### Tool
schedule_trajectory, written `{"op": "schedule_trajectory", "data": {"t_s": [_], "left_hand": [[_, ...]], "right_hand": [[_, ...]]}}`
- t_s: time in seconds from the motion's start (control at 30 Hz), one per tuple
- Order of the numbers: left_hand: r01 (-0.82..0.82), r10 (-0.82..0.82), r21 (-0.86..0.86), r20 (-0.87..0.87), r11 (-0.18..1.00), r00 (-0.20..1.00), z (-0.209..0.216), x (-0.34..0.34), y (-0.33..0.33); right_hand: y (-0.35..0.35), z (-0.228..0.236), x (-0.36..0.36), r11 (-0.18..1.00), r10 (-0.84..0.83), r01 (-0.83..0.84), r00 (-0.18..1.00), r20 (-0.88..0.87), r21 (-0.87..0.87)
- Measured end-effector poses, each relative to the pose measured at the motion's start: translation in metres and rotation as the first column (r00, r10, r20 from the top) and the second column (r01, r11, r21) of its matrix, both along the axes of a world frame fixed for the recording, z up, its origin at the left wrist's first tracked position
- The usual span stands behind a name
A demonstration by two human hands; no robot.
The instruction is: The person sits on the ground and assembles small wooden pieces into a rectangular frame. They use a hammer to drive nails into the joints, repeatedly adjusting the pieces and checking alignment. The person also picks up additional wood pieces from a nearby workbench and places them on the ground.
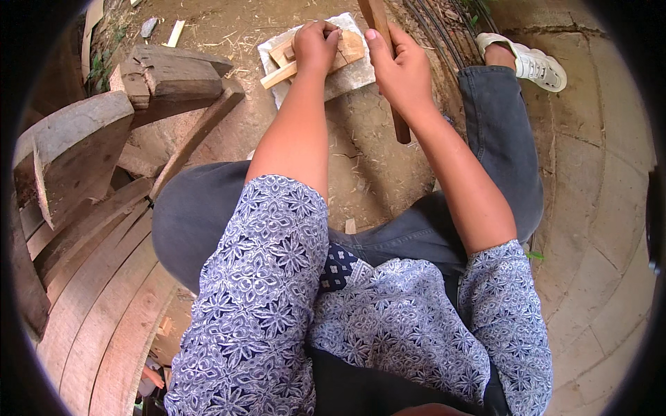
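My left hand (pixel 317 47) is closed over pieces of pale wood on a whitish stone slab (pixel 355 78). What its fingertips pinch, if anything, is too small to make out. A light wooden strip (pixel 277 75) sticks out to the left beneath this hand, and a wider wooden piece with a rounded end (pixel 352 46) shows to its right. My right hand (pixel 406 73), just right of the slab, is wrapped round a dark brown wooden handle (pixel 401 129). The handle stands tilted, its upper end cut off by the picture's top edge, so any head on it is hidden.
Rough timber blocks (pixel 177 76) and a curved wooden piece (pixel 80 132) crowd the left, above long planks (pixel 104 305). Shavings litter the dirt ground (pixel 368 163) between my legs. Dark rods (pixel 440 31) lie beyond my right hand, near my white shoe (pixel 534 66). Concrete paving (pixel 583 208) runs along the right.
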State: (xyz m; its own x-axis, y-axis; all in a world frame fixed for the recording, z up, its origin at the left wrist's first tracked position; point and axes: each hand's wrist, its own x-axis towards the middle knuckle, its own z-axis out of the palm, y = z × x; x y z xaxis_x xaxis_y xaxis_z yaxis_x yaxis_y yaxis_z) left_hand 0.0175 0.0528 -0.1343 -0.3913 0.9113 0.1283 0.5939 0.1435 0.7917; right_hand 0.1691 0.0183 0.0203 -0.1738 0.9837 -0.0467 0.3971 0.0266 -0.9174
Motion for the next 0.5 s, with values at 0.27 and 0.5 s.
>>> {"op": "schedule_trajectory", "data": {"t_s": [0.27,0.5], "left_hand": [[0.025,-0.025,0.044,-0.014,0.999,1.0,-0.007,0.003,0.004],[0.016,-0.016,0.008,-0.012,1.0,1.0,0.004,0.011,0.007]], "right_hand": [[0.003,-0.033,0.013,0.998,0.053,-0.056,0.983,0.173,0.012],[0.002,-0.016,0.009,0.997,-0.014,0.007,0.995,0.1,0.078]]}}
